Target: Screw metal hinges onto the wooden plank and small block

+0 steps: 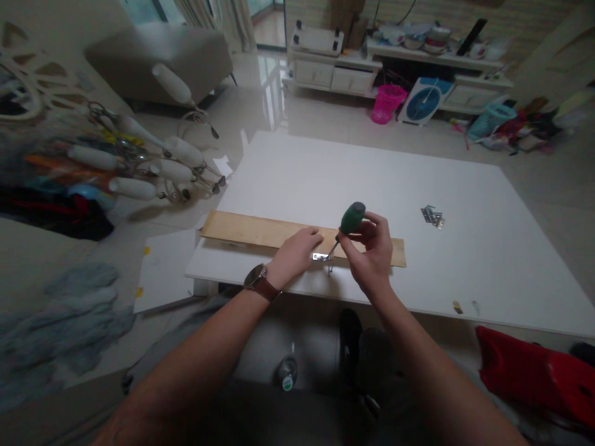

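A long wooden board [260, 232] lies across the white table [320, 170] near its front edge. My left hand [297, 246] is closed on the board, fingers over its top, just left of a small metal bracket [320, 256] at the board's near side. In my right hand [372, 251] is a screwdriver [353, 217] with a green handle, held tilted. Its shaft reaches down to the bracket, and the tip is too small to make out there. Below the bracket, a small metal piece [330, 270] stands out near the table's edge.
Several metal brackets [433, 216] lie in a pile on the table's right. A small yellow and black item [457, 307] sits by the front right edge. Left of the table are a white panel [165, 269] and a fallen lamp [174, 164]. A bottle [287, 371] stands below.
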A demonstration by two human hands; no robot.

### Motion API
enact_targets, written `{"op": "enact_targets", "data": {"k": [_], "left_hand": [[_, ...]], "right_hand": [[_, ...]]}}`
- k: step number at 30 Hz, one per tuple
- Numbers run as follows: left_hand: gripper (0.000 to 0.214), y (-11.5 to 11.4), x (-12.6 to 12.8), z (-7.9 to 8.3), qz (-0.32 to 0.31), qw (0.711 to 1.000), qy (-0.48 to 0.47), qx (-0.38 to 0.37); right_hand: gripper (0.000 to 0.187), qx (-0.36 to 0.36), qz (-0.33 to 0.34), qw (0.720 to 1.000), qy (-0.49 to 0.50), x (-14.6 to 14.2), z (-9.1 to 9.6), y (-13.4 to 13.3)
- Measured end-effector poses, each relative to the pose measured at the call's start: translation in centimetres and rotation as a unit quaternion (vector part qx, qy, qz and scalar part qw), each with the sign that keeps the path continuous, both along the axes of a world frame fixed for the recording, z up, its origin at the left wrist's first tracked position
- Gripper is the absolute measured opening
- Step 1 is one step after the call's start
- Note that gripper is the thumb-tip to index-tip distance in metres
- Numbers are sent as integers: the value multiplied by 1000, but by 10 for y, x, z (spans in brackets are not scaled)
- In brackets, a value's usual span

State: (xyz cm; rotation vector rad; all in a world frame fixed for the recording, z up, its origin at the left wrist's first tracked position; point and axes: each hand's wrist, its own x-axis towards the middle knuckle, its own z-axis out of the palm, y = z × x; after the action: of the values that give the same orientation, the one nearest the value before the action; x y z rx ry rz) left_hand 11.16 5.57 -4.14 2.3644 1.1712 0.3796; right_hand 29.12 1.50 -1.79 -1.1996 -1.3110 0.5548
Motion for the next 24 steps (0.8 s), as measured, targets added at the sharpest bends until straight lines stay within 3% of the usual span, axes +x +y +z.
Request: {"op": "enact_targets", "data": {"k": [8,24], "left_hand": [[38,2,-1,-5,-5,1000,-11,1],[35,1,-1,-3,0,1000,-4,-9]], "right_hand": [[51,4,-19,1000,-3,2,1,1],[54,-2,-16,1000,0,1,1,0]]}}
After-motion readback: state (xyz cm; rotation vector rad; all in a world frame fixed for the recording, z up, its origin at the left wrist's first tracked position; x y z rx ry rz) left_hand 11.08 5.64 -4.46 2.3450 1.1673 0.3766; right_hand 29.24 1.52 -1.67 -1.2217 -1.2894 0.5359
